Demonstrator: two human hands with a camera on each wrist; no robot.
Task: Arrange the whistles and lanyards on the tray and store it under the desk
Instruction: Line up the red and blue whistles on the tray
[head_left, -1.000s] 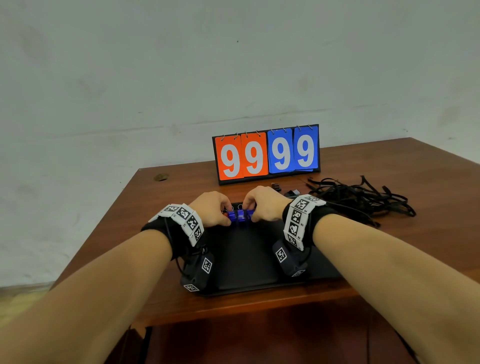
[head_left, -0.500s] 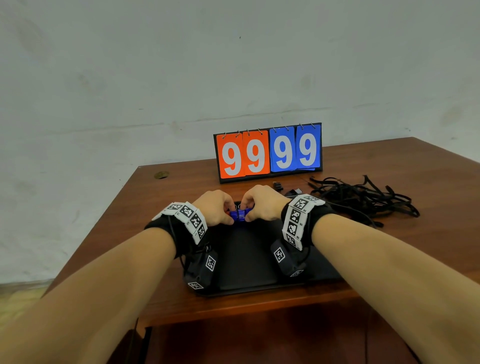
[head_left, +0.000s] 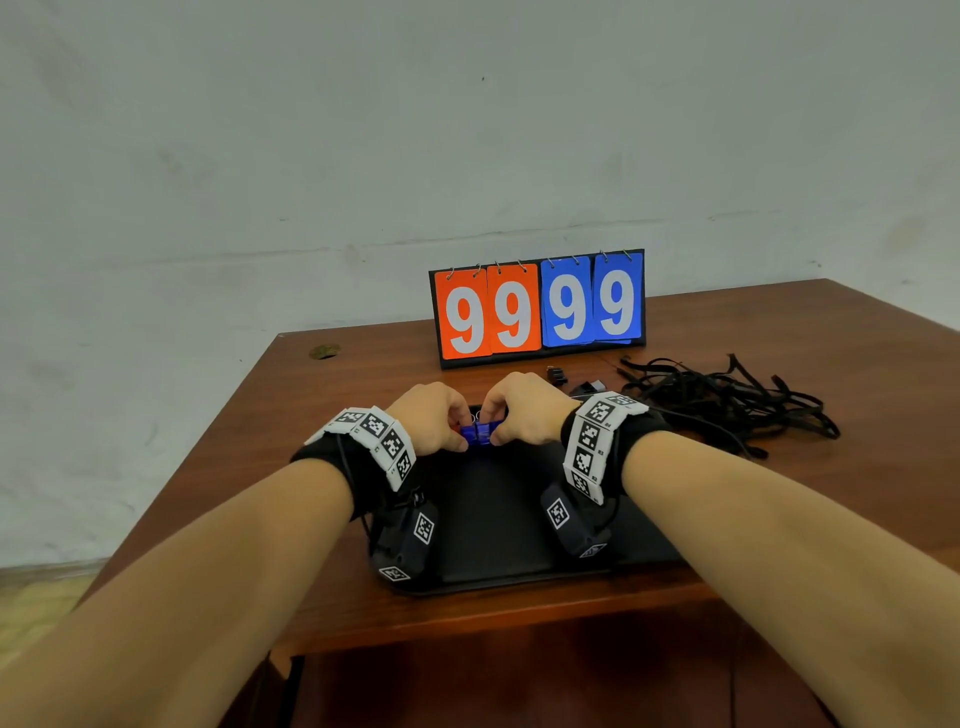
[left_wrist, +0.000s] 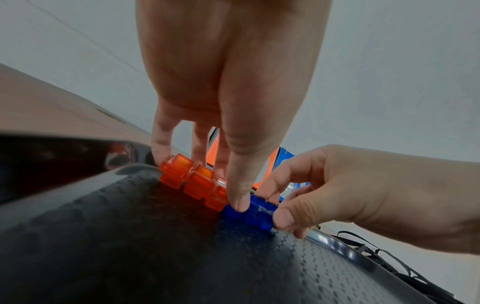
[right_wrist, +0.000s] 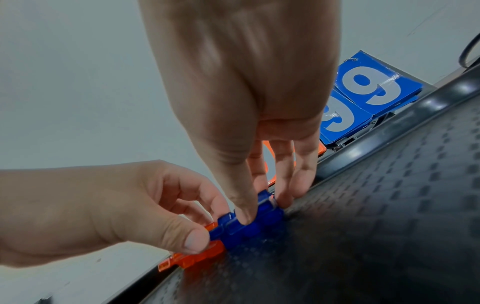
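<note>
- Wooden desk (head_left: 779, 519) carries a black tray (head_left: 493, 530); a scoreboard (head_left: 540, 306) stands beyond the grip
- Left hand (head_left: 431, 418) pinches orange whistles (left_wrist: 192, 181) at the tray's far edge; right hand (head_left: 524, 410) pinches blue whistles (left_wrist: 252, 211), touching the orange ones
- Lanyards (head_left: 727, 400) lie tangled right of the grip

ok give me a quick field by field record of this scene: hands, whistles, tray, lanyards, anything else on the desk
left hand: fingertips on the row of translucent orange plastic whistles, thumb on the blue ones
right hand: pinching the translucent blue plastic whistles
whistles: side by side along the far edge of the tray
black textured plastic tray: on the brown wooden desk, near its front edge
tangled black fabric lanyards: on the desk, right of the tray, not yet on it
flip scoreboard: behind the tray, reads 99 99
</note>
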